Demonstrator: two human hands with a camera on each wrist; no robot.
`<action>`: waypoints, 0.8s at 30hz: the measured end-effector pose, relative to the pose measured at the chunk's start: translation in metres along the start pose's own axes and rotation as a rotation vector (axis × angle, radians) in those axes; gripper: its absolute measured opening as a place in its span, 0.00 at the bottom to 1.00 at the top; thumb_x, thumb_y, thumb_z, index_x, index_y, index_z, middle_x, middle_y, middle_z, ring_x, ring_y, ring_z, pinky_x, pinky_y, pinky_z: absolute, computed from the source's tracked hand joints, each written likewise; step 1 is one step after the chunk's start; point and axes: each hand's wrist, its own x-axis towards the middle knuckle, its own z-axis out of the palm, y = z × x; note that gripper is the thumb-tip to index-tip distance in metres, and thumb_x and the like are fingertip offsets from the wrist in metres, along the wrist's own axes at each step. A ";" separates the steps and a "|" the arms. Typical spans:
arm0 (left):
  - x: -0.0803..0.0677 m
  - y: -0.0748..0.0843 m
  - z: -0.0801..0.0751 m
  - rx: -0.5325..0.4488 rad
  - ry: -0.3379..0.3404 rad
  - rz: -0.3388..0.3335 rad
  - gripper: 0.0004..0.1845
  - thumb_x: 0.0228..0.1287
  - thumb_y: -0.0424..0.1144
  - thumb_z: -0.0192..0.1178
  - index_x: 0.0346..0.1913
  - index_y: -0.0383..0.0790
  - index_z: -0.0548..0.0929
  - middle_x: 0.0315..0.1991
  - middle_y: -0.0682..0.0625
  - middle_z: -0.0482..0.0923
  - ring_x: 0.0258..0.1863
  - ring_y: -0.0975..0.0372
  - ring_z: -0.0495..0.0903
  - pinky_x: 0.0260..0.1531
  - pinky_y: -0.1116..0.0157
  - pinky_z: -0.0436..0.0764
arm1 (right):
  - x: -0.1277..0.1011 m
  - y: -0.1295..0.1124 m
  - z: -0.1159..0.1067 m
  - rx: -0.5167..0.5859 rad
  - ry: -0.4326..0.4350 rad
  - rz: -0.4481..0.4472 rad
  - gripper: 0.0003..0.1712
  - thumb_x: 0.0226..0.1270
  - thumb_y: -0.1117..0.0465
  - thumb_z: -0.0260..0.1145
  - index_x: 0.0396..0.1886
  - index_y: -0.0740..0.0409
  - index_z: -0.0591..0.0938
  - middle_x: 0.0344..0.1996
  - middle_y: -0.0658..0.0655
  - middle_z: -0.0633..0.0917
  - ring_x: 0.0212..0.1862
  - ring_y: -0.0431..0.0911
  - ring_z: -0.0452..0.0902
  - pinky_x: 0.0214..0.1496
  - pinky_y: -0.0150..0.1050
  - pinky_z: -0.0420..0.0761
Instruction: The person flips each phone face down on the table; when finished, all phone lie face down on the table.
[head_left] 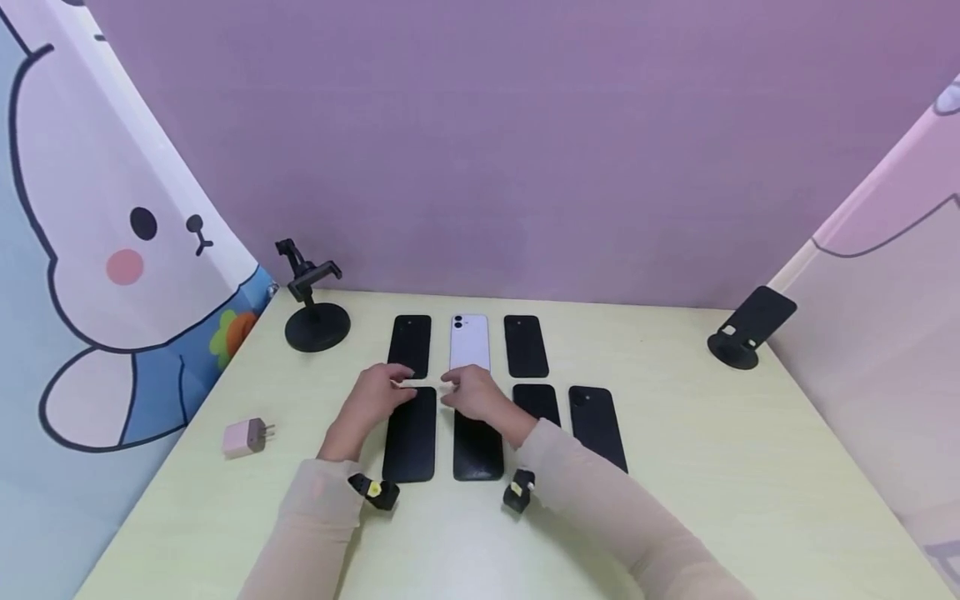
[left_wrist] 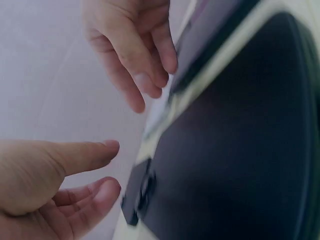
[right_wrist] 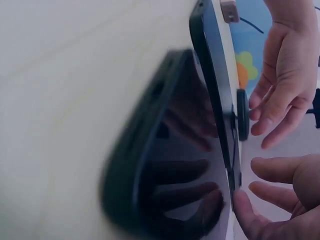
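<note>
Several phones lie flat in two rows on the table. My left hand [head_left: 372, 395] is over the gap between a black phone in the back row [head_left: 412, 337] and a black phone in the front row [head_left: 409, 442]. Its thumb and fingers are apart with nothing between them, as the left wrist view shows. My right hand [head_left: 477, 393] hangs over the lower end of a pale lavender phone [head_left: 469, 340] and the top of a dark phone [head_left: 477, 454]. The fingers of this hand [right_wrist: 287, 192] are loosely bent and hold nothing, mirrored in a glossy screen.
More black phones lie to the right: one at the back [head_left: 527, 346], one partly behind my right forearm [head_left: 536, 401] and one beyond it [head_left: 596, 421]. A black phone holder [head_left: 317, 327] stands back left, a black stand [head_left: 733, 350] back right. A pinkish plug charger [head_left: 244, 438] lies left.
</note>
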 end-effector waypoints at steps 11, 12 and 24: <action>0.008 0.034 0.032 -0.099 -0.073 0.032 0.18 0.61 0.36 0.68 0.53 0.37 0.83 0.45 0.42 0.82 0.43 0.53 0.82 0.38 0.58 0.81 | -0.019 0.031 -0.027 -0.100 -0.002 0.045 0.23 0.61 0.62 0.71 0.57 0.61 0.81 0.51 0.64 0.79 0.55 0.55 0.73 0.54 0.48 0.75; 0.008 0.035 0.034 -0.106 -0.081 0.019 0.18 0.60 0.36 0.68 0.53 0.37 0.83 0.45 0.42 0.82 0.42 0.53 0.82 0.38 0.58 0.81 | -0.020 0.033 -0.028 -0.110 -0.002 0.041 0.23 0.61 0.61 0.71 0.56 0.61 0.81 0.50 0.64 0.79 0.55 0.55 0.73 0.53 0.48 0.75; 0.013 0.041 0.055 -0.095 -0.122 -0.016 0.16 0.59 0.35 0.70 0.50 0.37 0.83 0.45 0.42 0.81 0.42 0.54 0.80 0.41 0.57 0.79 | -0.026 0.042 -0.029 -0.111 -0.012 0.111 0.23 0.58 0.62 0.74 0.54 0.62 0.82 0.44 0.60 0.82 0.47 0.51 0.77 0.49 0.45 0.76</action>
